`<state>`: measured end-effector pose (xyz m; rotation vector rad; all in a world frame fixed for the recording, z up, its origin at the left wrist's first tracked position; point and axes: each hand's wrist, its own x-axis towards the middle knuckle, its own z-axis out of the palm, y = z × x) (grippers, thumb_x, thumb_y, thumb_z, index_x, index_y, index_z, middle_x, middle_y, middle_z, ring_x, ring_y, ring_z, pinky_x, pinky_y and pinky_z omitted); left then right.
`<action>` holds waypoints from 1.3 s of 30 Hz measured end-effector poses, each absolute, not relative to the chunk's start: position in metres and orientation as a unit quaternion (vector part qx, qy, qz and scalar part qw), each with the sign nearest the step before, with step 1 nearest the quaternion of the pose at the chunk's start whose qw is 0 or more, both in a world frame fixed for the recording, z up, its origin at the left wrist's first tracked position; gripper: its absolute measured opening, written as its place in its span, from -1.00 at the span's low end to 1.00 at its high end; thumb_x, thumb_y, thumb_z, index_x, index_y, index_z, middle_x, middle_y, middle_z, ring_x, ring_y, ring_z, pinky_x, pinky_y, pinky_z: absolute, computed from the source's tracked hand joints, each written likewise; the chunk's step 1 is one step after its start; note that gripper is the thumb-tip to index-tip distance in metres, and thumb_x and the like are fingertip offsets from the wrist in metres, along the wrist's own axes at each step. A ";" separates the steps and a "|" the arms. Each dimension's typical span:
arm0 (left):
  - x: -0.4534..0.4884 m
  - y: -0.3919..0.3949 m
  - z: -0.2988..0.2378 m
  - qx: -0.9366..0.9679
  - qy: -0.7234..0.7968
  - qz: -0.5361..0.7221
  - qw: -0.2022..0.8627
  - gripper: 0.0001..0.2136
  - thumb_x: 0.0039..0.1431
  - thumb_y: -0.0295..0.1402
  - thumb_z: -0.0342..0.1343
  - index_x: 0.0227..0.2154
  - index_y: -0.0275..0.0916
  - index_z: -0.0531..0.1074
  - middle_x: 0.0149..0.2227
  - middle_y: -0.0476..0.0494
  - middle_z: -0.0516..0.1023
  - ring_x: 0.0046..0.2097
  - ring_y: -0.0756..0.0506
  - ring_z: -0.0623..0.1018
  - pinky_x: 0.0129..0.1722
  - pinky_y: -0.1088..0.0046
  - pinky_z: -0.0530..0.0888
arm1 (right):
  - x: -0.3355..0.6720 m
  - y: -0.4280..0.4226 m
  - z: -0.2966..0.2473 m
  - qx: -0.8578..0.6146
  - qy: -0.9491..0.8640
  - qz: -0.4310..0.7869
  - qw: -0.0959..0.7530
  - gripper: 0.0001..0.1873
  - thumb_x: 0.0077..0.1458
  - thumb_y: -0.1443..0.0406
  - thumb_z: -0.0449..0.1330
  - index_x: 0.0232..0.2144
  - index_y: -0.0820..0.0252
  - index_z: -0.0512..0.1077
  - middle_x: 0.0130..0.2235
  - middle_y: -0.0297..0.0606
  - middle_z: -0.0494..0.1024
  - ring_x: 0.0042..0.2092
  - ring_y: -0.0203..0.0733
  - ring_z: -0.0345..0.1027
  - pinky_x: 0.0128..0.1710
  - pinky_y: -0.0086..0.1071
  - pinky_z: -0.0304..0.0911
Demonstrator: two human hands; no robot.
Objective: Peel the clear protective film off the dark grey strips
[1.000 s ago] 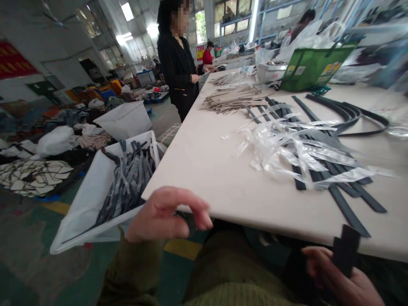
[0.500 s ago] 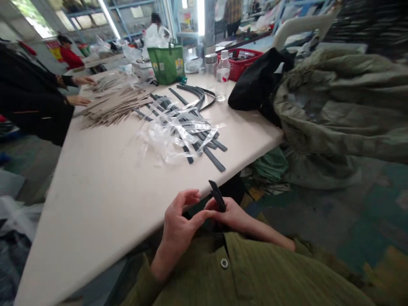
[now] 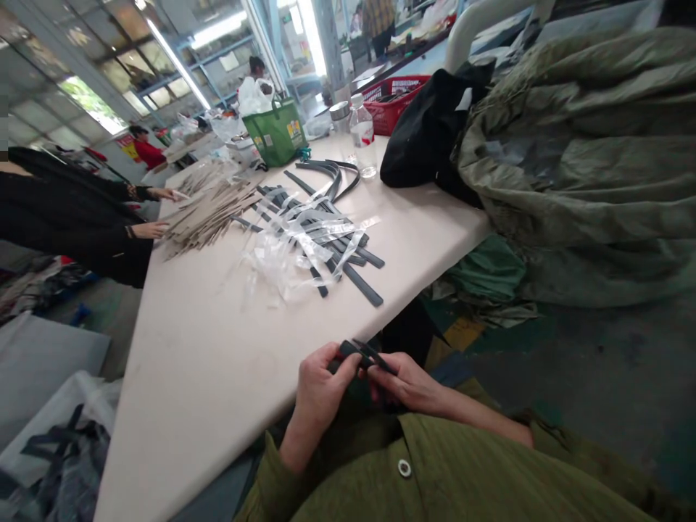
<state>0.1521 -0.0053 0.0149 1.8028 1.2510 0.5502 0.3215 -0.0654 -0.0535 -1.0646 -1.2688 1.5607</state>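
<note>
My left hand (image 3: 320, 384) is closed, with its thumb and fingers pinching the end of a dark grey strip (image 3: 351, 350) just off the table's front edge. Beside it, my right hand (image 3: 407, 380) grips the dark strip too, with a second narrow dark piece crossing close to its fingers. Whether the two pieces are one folded strip I cannot tell. The lower part of the held strip is hidden behind my hands. Ahead on the table lie several dark grey strips (image 3: 363, 284) in a loose heap, under a tangle of clear plastic film (image 3: 283, 257).
On the pale table (image 3: 217, 362) are a fan of brown strips (image 3: 204, 214), a green bag (image 3: 275, 136), a clear bottle (image 3: 363, 141), a red basket (image 3: 394, 105) and a black bag (image 3: 418, 134). A co-worker's hands (image 3: 151, 230) touch the brown strips. A large sack (image 3: 570, 196) stands right.
My left hand has closed on the strip's end, where its fingers were apart before. The upright dark strip has tilted over to the left. The camera view has shifted and tilted.
</note>
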 end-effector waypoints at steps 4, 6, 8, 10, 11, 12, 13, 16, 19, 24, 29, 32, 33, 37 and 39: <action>0.143 0.021 0.026 0.719 0.502 0.205 0.435 -0.75 0.15 -0.17 0.17 -0.47 -0.26 0.51 -0.48 -0.01 0.54 -0.37 -0.06 0.48 -0.32 0.48 0.37 | 0.333 -0.071 -0.058 -0.414 -0.514 0.637 0.399 -0.35 0.21 -0.23 -0.03 -0.26 0.24 0.42 -0.51 -0.32 0.48 -0.61 -0.36 0.27 -0.62 -0.53 0.17; 0.144 0.040 0.033 0.735 0.494 0.190 0.424 -0.73 0.15 -0.14 0.17 -0.48 -0.25 0.51 -0.49 -0.02 0.54 -0.38 -0.06 0.49 -0.33 0.47 0.37 | 0.337 -0.073 -0.062 -0.413 -0.498 0.645 0.408 -0.36 0.21 -0.22 -0.04 -0.29 0.25 0.39 -0.52 -0.32 0.47 -0.60 -0.36 0.29 -0.61 -0.53 0.18; 0.151 0.064 0.040 0.763 0.485 0.195 0.379 -0.74 0.15 -0.15 0.15 -0.46 -0.24 0.52 -0.47 -0.02 0.56 -0.37 -0.07 0.51 -0.30 0.46 0.39 | 0.341 -0.074 -0.067 -0.416 -0.470 0.651 0.425 -0.37 0.22 -0.21 -0.02 -0.30 0.25 0.38 -0.52 -0.32 0.47 -0.61 -0.37 0.28 -0.62 -0.54 0.17; 0.165 0.090 0.045 0.797 0.477 0.209 0.306 -0.78 0.16 -0.17 0.15 -0.39 -0.21 0.54 -0.41 -0.04 0.59 -0.33 -0.07 0.53 -0.26 0.44 0.41 | 0.345 -0.075 -0.071 -0.418 -0.448 0.654 0.443 -0.38 0.20 -0.21 0.01 -0.30 0.25 0.39 -0.52 -0.32 0.47 -0.62 -0.37 0.27 -0.63 -0.54 0.15; 0.174 0.103 0.046 0.813 0.473 0.210 0.267 -0.80 0.15 -0.18 0.15 -0.34 -0.20 0.54 -0.37 -0.06 0.60 -0.31 -0.08 0.55 -0.24 0.43 0.42 | 0.346 -0.076 -0.072 -0.419 -0.441 0.655 0.449 -0.38 0.20 -0.21 0.02 -0.30 0.25 0.39 -0.52 -0.31 0.48 -0.62 -0.37 0.28 -0.64 -0.54 0.15; 0.184 0.117 0.046 0.828 0.468 0.201 0.234 -0.80 0.15 -0.19 0.15 -0.29 -0.20 0.55 -0.32 -0.08 0.61 -0.28 -0.09 0.56 -0.22 0.42 0.42 | 0.347 -0.076 -0.074 -0.420 -0.437 0.654 0.453 -0.38 0.19 -0.21 0.02 -0.30 0.26 0.40 -0.52 -0.31 0.49 -0.62 -0.37 0.28 -0.64 -0.54 0.15; 0.195 0.129 0.045 0.841 0.464 0.186 0.207 -0.78 0.14 -0.20 0.16 -0.24 -0.19 0.55 -0.27 -0.11 0.62 -0.25 -0.10 0.57 -0.20 0.41 0.43 | 0.348 -0.077 -0.075 -0.421 -0.434 0.653 0.455 -0.37 0.19 -0.21 0.02 -0.30 0.26 0.40 -0.52 -0.30 0.49 -0.62 -0.37 0.28 -0.64 -0.54 0.15; 0.229 0.162 0.035 0.864 0.472 0.110 0.136 -0.73 0.11 -0.21 0.20 -0.17 -0.19 0.56 -0.20 -0.18 0.63 -0.19 -0.16 0.57 -0.16 0.35 0.43 | 0.348 -0.078 -0.078 -0.424 -0.426 0.650 0.465 -0.35 0.17 -0.23 0.03 -0.30 0.27 0.40 -0.52 -0.30 0.49 -0.63 -0.38 0.28 -0.64 -0.54 0.14; 0.253 0.181 0.024 0.866 0.483 0.076 0.100 -0.81 0.04 -0.27 0.24 -0.28 -0.21 0.59 -0.23 -0.24 0.63 -0.18 -0.23 0.57 -0.16 0.30 0.41 | 0.348 -0.080 -0.078 -0.422 -0.415 0.648 0.479 -0.36 0.17 -0.22 0.04 -0.29 0.27 0.41 -0.51 -0.31 0.49 -0.64 -0.39 0.27 -0.64 -0.54 0.13; 0.257 0.183 0.022 0.868 0.470 0.112 0.114 -0.88 0.14 -0.34 0.14 -0.41 -0.17 0.58 -0.40 -0.14 0.62 -0.31 -0.16 0.58 -0.26 0.35 0.42 | 0.355 -0.080 -0.076 -0.429 -0.375 0.636 0.521 -0.40 0.17 -0.19 0.08 -0.29 0.27 0.41 -0.52 -0.32 0.50 -0.64 -0.40 0.25 -0.64 -0.54 0.09; 0.224 0.146 0.037 0.895 0.352 0.225 0.156 -0.89 0.21 -0.33 0.11 -0.32 -0.14 0.54 -0.27 -0.08 0.63 -0.18 -0.11 0.59 -0.13 0.37 0.45 | 0.373 -0.069 -0.064 -0.425 -0.284 0.619 0.596 -0.46 0.18 -0.14 0.11 -0.32 0.27 0.41 -0.56 -0.36 0.47 -0.67 -0.41 0.19 -0.63 -0.52 0.14; 0.198 0.112 0.043 0.919 0.219 0.294 0.147 -0.90 0.23 -0.40 0.10 -0.31 -0.14 0.53 -0.21 -0.09 0.63 -0.14 -0.10 0.59 -0.01 0.30 0.44 | 0.381 -0.055 -0.049 -0.432 -0.253 0.610 0.614 -0.47 0.14 -0.15 0.13 -0.34 0.23 0.39 -0.62 -0.46 0.36 -0.69 -0.45 0.01 -0.66 -0.51 0.13; 0.190 0.102 0.044 0.926 0.195 0.295 0.131 -0.89 0.23 -0.42 0.10 -0.31 -0.13 0.53 -0.19 -0.08 0.63 -0.12 -0.09 0.58 0.03 0.27 0.42 | 0.383 -0.050 -0.044 -0.433 -0.259 0.616 0.604 -0.46 0.12 -0.16 0.13 -0.35 0.23 0.38 -0.63 -0.48 0.34 -0.70 -0.46 -0.05 -0.68 -0.52 0.11; 0.162 0.073 0.041 0.945 0.164 0.274 0.070 -0.87 0.22 -0.46 0.12 -0.30 -0.11 0.55 -0.16 -0.08 0.63 -0.07 -0.11 0.57 0.12 0.18 0.35 | 0.378 -0.031 -0.031 -0.428 -0.317 0.663 0.526 -0.38 0.08 -0.19 0.14 -0.38 0.31 0.45 -0.65 -0.46 0.32 -0.71 -0.47 -0.11 -0.74 -0.53 -0.05; 0.151 0.065 0.037 0.945 0.169 0.274 0.055 -0.87 0.22 -0.45 0.13 -0.29 -0.10 0.55 -0.14 -0.09 0.63 -0.05 -0.12 0.57 0.12 0.17 0.35 | 0.372 -0.025 -0.025 -0.420 -0.356 0.681 0.482 -0.37 0.05 -0.19 0.18 -0.39 0.34 0.49 -0.66 -0.43 0.33 -0.71 -0.46 -0.05 -0.76 -0.53 -0.10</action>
